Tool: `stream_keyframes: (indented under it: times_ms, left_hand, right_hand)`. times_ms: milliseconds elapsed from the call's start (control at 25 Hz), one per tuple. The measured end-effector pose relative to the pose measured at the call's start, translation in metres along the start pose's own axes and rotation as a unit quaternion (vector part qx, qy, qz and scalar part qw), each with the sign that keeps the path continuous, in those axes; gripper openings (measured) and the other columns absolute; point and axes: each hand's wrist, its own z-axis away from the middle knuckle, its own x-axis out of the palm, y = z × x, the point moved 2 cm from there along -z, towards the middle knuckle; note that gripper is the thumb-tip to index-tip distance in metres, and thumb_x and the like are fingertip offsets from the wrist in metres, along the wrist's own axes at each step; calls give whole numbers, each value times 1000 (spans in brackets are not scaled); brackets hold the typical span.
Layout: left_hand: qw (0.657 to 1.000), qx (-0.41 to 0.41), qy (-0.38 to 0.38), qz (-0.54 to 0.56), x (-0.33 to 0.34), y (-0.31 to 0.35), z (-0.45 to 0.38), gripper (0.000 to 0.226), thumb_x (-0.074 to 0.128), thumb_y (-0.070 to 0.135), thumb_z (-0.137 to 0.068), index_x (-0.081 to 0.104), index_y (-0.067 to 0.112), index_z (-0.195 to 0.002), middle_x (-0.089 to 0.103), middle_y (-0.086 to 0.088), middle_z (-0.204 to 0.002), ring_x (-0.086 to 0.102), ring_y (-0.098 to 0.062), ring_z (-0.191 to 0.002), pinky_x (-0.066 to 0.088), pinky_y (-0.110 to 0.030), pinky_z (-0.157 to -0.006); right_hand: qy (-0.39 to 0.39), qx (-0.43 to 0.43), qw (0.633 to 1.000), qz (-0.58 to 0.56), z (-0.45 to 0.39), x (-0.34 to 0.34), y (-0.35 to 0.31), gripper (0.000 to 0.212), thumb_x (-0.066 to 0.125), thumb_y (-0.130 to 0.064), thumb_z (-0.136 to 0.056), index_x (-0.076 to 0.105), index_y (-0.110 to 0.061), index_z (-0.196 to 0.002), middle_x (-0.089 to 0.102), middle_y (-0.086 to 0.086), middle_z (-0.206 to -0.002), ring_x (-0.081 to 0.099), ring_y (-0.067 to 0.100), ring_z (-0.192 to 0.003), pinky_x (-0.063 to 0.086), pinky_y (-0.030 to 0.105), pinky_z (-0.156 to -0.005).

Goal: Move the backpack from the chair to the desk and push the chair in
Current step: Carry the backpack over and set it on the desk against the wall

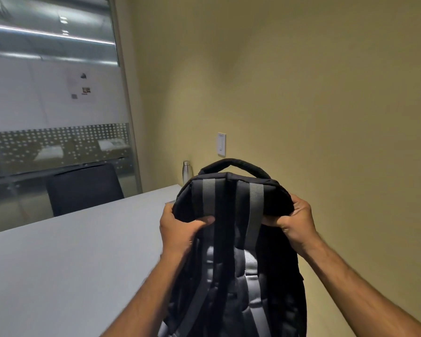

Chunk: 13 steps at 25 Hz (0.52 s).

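A first-person view looks down over two bare forearms that reach up from the bottom of the frame and hold a black backpack (231,251) upright in the lower centre. The backpack's strap side faces the camera, showing two grey webbing strips running down from its top edge and grey padded shoulder straps lower down. A black carry handle (233,165) arches over its top. The left hand (180,229) is clamped on the upper left corner of the bag, thumb pressed across the fabric, and the right hand (294,222) is clamped on the upper right corner, fingers curled around the padded edge. The bag is held at the right end of a pale grey desk (70,251), which fills the lower left of the frame; whether the bag's bottom rests on anything cannot be told, as it runs out of view. Behind the bag, at the desk's far corner, stands a silver metal bottle (187,171). A dark office chair (84,188) sits at the far side of the desk, left of centre, in front of a frosted glass partition (53,105) in the upper left. A white wall switch (221,144) is mounted on the beige wall (314,93) above the bag.
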Motion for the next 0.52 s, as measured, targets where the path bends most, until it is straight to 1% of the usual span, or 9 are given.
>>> stream_keyframes:
  times_ms: [40, 80, 160, 280, 360, 520]
  left_hand:
    - [1000, 8, 6, -5, 8, -4, -21, 69, 101, 19, -57, 58, 26, -111, 68, 9, -106, 66, -11, -96, 56, -13, -60]
    - [1000, 13, 9, -10, 15, -7, -40, 68, 100, 20, -58, 58, 27, -111, 68, 9, -107, 66, -11, -97, 56, -15, -65]
    - [999, 15, 15, -24, 32, -14, -82, 67, 99, 21, -61, 57, 27, -113, 68, 7, -111, 65, -12, -102, 55, -23, -77]
    - [998, 11, 16, -51, 57, -21, -139, 67, 97, 24, -66, 55, 21, -118, 67, -3, -118, 65, -24, -108, 57, -40, -91]
    - [997, 13, 17, -70, 71, -27, -177, 65, 96, 24, -68, 54, 17, -116, 67, -7, -118, 65, -27, -109, 58, -47, -93]
    - [994, 7, 0, -113, 91, -41, -241, 64, 93, 24, -73, 49, 14, -119, 64, -9, -120, 62, -27, -111, 56, -48, -96]
  right_hand:
    - [-5, 0, 1000, -7, -23, 4, 13, 52, 93, 9, -48, 76, -12, -92, 82, -3, -86, 76, 13, -81, 65, 30, -69]
    - [-10, 0, 1000, -9, -43, 7, 22, 51, 93, 14, -51, 76, -13, -92, 82, -4, -84, 76, 12, -79, 64, 29, -67]
    - [-19, 4, 1000, -10, -88, 14, 43, 50, 92, 16, -54, 76, -11, -92, 82, -5, -84, 76, 10, -79, 65, 30, -67]
    - [-26, 4, 1000, -11, -145, 23, 70, 48, 93, 13, -56, 75, -7, -96, 82, -3, -87, 77, 12, -80, 66, 32, -71]
    - [-34, -2, 999, -19, -179, 30, 87, 46, 92, 14, -57, 75, -9, -93, 82, -6, -85, 76, 10, -79, 65, 29, -70]
    - [-28, -2, 999, -25, -229, 51, 121, 41, 92, 14, -59, 73, -4, -91, 81, -5, -80, 76, 13, -77, 66, 32, -74]
